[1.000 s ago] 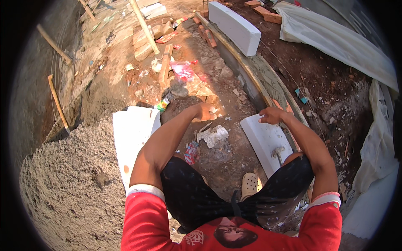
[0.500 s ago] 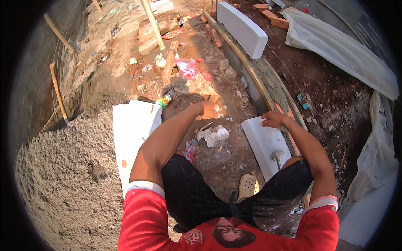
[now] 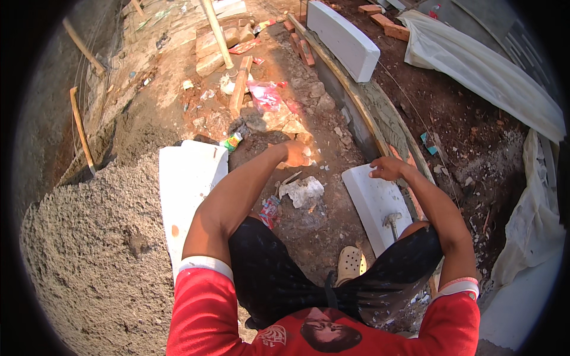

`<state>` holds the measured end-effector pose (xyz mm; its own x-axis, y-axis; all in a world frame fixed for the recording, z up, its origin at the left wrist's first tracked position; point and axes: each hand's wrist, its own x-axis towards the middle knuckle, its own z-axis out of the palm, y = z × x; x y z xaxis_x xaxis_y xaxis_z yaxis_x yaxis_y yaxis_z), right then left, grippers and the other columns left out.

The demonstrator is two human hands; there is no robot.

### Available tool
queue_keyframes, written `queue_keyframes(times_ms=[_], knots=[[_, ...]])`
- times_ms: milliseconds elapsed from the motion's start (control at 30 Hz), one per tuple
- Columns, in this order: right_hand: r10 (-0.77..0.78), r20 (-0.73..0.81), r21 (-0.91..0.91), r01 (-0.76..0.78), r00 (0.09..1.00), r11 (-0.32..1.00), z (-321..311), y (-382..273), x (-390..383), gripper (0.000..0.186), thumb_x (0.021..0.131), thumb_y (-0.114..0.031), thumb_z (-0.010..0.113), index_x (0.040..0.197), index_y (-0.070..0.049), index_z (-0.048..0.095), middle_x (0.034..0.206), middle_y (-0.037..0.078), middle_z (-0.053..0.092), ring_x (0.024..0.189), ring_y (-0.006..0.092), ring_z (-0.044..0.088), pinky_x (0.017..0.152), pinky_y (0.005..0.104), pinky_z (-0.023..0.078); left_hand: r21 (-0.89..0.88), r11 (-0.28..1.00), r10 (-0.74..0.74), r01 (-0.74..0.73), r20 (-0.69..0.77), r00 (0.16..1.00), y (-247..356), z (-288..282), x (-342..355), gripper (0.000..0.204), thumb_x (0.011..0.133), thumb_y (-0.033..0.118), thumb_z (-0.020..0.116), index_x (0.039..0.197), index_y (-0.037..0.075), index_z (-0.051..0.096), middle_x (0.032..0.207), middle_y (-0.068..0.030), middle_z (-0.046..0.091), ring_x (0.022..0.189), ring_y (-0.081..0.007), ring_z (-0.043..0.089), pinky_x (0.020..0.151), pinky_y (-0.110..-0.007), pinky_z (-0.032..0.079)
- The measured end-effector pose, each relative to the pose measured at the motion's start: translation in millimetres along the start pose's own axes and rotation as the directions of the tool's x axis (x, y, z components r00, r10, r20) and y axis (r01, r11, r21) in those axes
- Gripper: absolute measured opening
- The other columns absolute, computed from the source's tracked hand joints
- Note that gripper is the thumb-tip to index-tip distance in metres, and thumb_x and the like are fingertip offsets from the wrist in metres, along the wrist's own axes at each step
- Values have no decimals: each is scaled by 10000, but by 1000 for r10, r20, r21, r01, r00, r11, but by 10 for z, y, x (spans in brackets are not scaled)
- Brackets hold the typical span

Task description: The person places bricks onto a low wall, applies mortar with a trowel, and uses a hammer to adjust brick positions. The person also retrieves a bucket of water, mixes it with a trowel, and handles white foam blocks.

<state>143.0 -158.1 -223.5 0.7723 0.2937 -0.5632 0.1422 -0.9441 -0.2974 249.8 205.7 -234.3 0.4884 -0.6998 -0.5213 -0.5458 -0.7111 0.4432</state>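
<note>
Head view. We see the left hand (image 3: pixel 295 153) stretched forward over the dirt ground (image 3: pixel 309 231), its fingers curled around something small and pale; we cannot tell what it is. Just below it lies a crumpled grey scrap (image 3: pixel 303 191), apart from the hand.

The right hand (image 3: pixel 387 168) rests on the far end of a white block (image 3: pixel 375 204) lying flat on the ground, fingers bent and touching the block's top edge, not closed around it. A hammer (image 3: pixel 392 221) lies on the near part of that block. The block sits just beside the curved concrete edging (image 3: pixel 380 127), on its left side.

A second white block (image 3: pixel 187 190) lies to the left, along the edge of a sand heap (image 3: pixel 89 249). A third white block (image 3: pixel 342 38) stands on the edging farther off. A beige clog (image 3: pixel 350 264) shows between the knees.
</note>
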Motion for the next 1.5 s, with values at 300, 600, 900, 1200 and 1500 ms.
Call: queue_keyframes(times_ms=[300,600,900,1200,1500], knots=[[-9,-6,28,10,1000,1000,3,16,0,619,936,-483,649,1364,-40,587,1211,218,684,1165,371,636,980,465,493,30,998,-46,47,-21,999,-57,53,47,679,928,513,589,1396,20,558,1414,-216,567,1313,-365,537,1105,-421,413],[-17,0,14,17,1000,1000,-20,-7,-7,645,943,-495,634,1381,-26,569,1245,226,663,1181,369,625,997,460,485,55,998,-24,25,-13,1000,6,6,-2,671,923,495,605,1398,23,558,1393,-233,578,1292,-373,554,1094,-424,423],[6,8,7,-6,1000,1000,-58,-47,-36,632,945,-484,632,1382,-33,571,1249,219,660,1195,365,617,1005,463,479,20,999,-45,45,11,999,6,4,-11,679,933,490,601,1408,10,545,1420,-222,562,1321,-360,533,1111,-410,407],[26,-5,14,-26,1000,1000,-48,-57,-40,640,934,-497,644,1383,-46,575,1241,212,668,1187,362,623,1000,464,483,48,999,-22,21,7,1000,2,4,-7,667,938,497,580,1405,21,549,1411,-221,567,1324,-366,523,1107,-422,405],[9,17,-56,-8,1000,998,-62,-100,-110,646,937,-505,633,1382,-40,573,1229,214,677,1165,359,638,987,456,493,31,998,63,-61,-88,994,15,31,26,591,910,467,646,1276,3,634,1282,-239,643,1226,-393,595,1009,-463,480]])
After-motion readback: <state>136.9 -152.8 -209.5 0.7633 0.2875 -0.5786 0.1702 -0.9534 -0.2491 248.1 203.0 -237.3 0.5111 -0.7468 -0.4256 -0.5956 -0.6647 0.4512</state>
